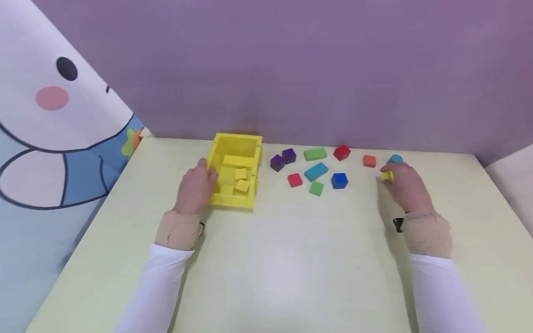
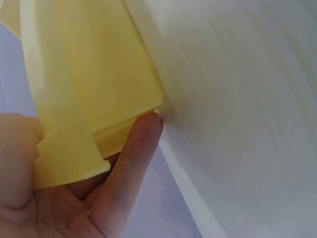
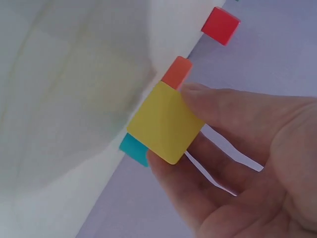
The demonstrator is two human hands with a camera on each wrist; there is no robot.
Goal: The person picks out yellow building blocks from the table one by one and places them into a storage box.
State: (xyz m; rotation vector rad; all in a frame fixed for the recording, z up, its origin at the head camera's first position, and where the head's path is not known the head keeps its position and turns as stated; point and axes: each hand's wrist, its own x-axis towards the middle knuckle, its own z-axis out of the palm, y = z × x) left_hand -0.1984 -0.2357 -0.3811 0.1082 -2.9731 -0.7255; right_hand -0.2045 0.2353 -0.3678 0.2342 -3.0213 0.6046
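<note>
On the left of the table stands a yellow plastic bin [image 1: 253, 202] with several yellow blocks [image 1: 242, 186] inside. My left hand [image 1: 195, 187] grips the bin's left side, thumb and fingers around its wall; the left wrist view shows a finger under the rim [image 2: 74, 173]. At the right, my right hand [image 1: 408, 187] pinches a yellow block [image 3: 166, 123] between thumb and fingers. In the head view only part of that block shows. Just behind this hand is a blue-green block [image 1: 394, 158], and an orange block [image 1: 369, 161] lies to its left.
Between the hands lie two purple cubes [image 1: 277, 163], two green blocks [image 1: 315, 154], a red cube [image 1: 342, 152], a flat red block [image 1: 294, 180], a light-blue block [image 1: 316, 171] and a dark-blue cube [image 1: 339, 180]. A purple wall [image 1: 291, 69] rises along the table's back edge.
</note>
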